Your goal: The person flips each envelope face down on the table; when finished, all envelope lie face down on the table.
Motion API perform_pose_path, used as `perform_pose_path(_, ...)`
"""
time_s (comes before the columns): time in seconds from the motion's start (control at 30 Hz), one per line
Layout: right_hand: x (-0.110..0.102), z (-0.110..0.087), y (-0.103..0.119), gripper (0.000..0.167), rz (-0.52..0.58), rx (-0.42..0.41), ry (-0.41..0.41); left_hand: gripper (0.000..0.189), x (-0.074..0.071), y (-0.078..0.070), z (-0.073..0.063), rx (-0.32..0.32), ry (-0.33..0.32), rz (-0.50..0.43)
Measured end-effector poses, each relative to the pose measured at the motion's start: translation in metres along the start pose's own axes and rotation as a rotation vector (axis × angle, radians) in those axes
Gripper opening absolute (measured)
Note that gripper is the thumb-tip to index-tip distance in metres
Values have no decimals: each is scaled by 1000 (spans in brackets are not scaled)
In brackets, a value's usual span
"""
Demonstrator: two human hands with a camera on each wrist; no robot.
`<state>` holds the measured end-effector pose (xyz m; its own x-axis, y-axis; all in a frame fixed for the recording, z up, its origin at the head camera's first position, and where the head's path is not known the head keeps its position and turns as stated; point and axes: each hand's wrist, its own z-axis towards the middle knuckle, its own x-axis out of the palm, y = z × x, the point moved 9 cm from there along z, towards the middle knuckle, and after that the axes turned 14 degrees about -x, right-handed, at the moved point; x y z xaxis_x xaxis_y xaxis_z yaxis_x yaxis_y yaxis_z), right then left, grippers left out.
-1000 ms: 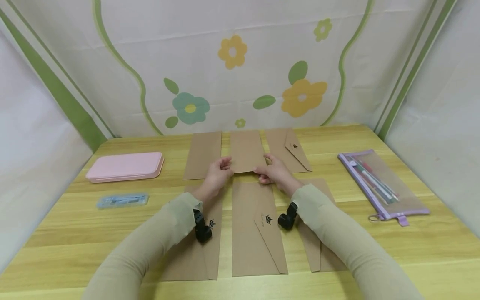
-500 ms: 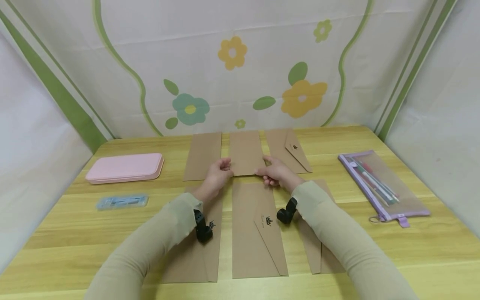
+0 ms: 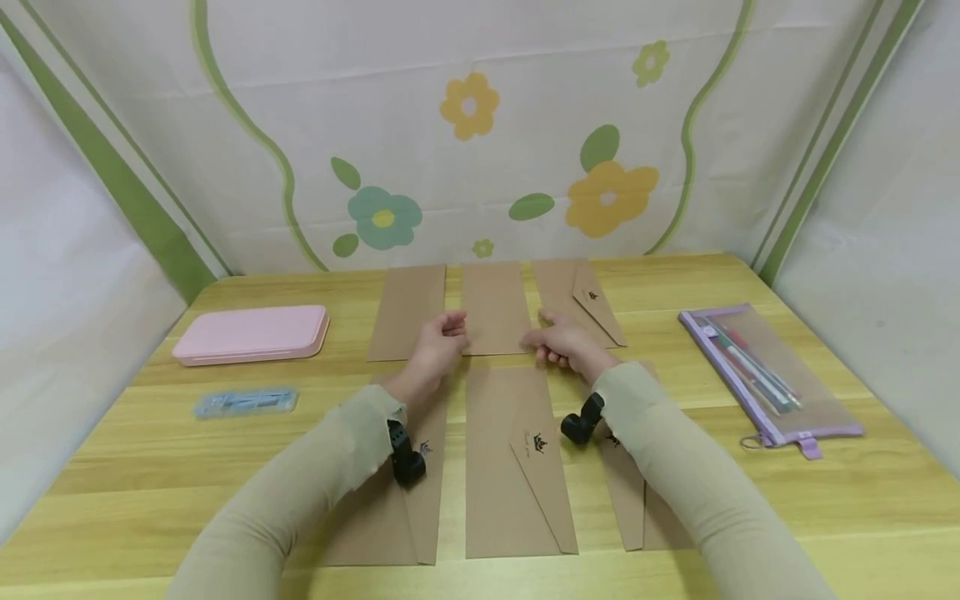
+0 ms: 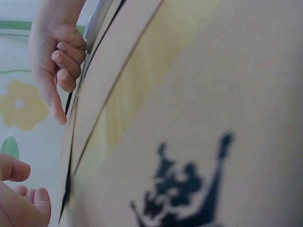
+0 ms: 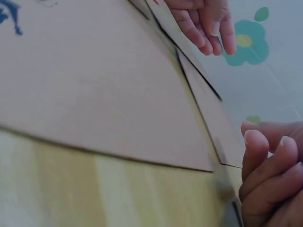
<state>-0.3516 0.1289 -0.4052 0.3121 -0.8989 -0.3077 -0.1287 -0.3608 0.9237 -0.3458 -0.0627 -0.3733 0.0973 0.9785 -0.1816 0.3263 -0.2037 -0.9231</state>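
A plain brown envelope lies in the middle of the back row on the table, smooth side up. Near its front left corner is my left hand, fingers relaxed and holding nothing. My right hand is at the opposite front corner, thumb tip right at the edge, the other fingers loosely bent. Flanking it are a plain envelope on the left and one with a crown-printed flap on the right. In the right wrist view, the right hand shows loosely curled fingers beside the envelope edges.
In the front row lie a left envelope, a middle envelope and a right envelope, partly under my forearms. A pink case and a small blue clear box stand left; a purple-edged zip pouch of pens lies right.
The middle back envelope's front edge has come down flat onto the table. Both hands have let go of it, and the right hand has shifted slightly right.
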Motion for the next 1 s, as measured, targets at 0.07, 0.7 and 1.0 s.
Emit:
perform_pose_path(0.07, -9, -2, 2, 81, -11, -22, -22, 46, -1, -3, 0, 9, 1, -12)
perform_pose_path(0.7, -75, -30, 21, 65, -47, -170, -158, 48, 52, -32, 0, 54, 86, -9)
perform_pose_path(1.0, -105, -45, 2, 69, 54, -158, -207, 51, 88, -33, 3, 37, 159, -33)
